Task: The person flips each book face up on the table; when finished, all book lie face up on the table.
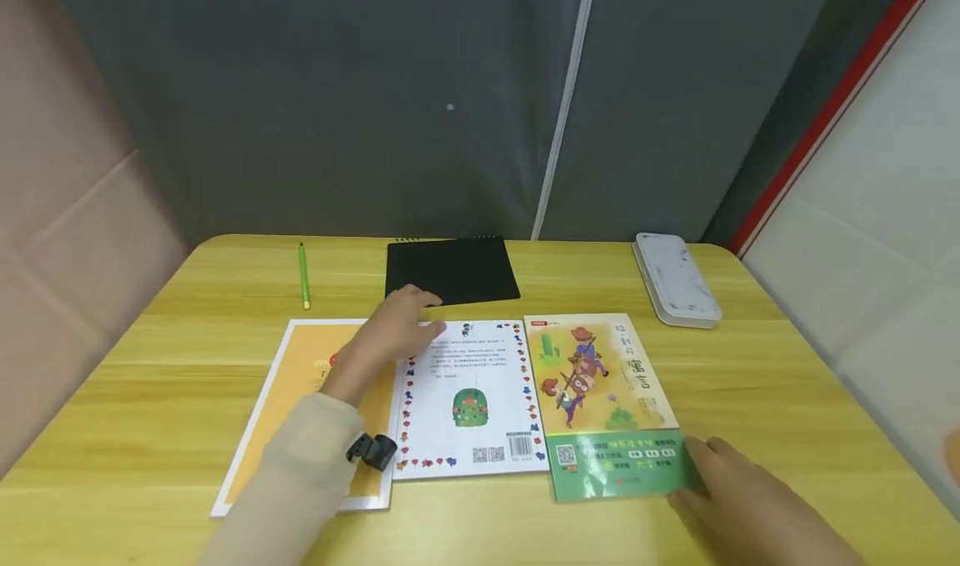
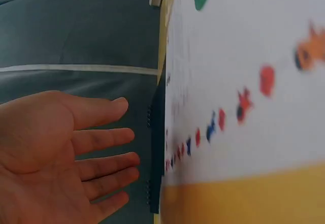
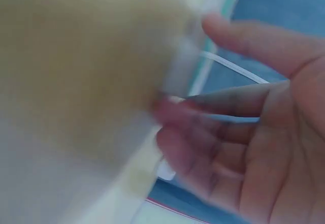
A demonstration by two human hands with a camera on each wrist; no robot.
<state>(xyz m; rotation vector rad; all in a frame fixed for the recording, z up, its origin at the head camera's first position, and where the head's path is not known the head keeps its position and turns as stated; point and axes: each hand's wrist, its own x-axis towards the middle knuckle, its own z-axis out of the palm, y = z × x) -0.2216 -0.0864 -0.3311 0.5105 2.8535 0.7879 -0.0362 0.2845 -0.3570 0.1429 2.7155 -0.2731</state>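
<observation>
Left hand (image 1: pixel 390 328), fingers apart, rests on the white book (image 1: pixel 468 399) at desk (image 1: pixel 750 399) centre; right hand (image 1: pixel 738 487), fingers relaxed, touches the green book (image 1: pixel 600 399) beside it. Advisable: press flat, slide books evenly, avoid creasing covers

The left hand (image 1: pixel 382 333) reaches forward on a sleeved arm, fingers (image 2: pixel 109 137) straight and slightly spread, palm open. The right hand (image 1: pixel 738 499) lies low, fingers (image 3: pixel 218 104) extended and relaxed, gripping nothing.
</observation>
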